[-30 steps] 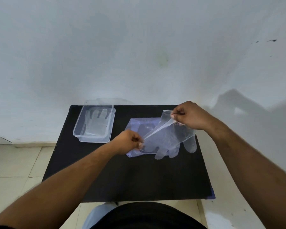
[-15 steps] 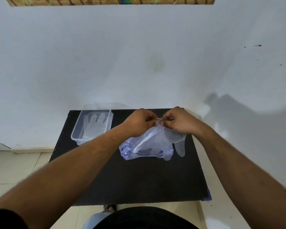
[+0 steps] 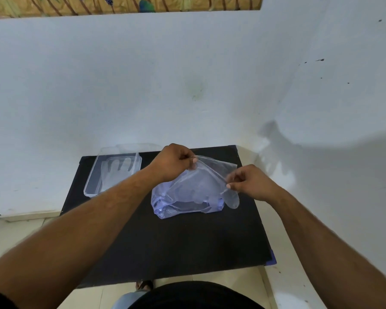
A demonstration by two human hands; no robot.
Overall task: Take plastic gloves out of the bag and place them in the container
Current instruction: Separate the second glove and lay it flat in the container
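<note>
A thin clear plastic glove (image 3: 212, 172) is stretched above the bluish plastic bag (image 3: 183, 201), which lies on the black table (image 3: 187, 246). My left hand (image 3: 174, 162) pinches the glove's cuff edge at the far side. My right hand (image 3: 247, 184) pinches the cuff's near corner, and the glove's fingers (image 3: 232, 200) hang below it. A clear plastic container (image 3: 91, 186) stands at the table's far left with a glove (image 3: 116, 172) lying flat inside.
A white wall rises right behind the table, and another closes in on the right. A clear lid (image 3: 134, 147) leans behind the container. Tiled floor shows to the left, and my foot (image 3: 144, 285) is under the table's near edge.
My hands came together at the glove's cuff, then spread apart again, the left at the far side and the right nearer. The camera view tilted up.
</note>
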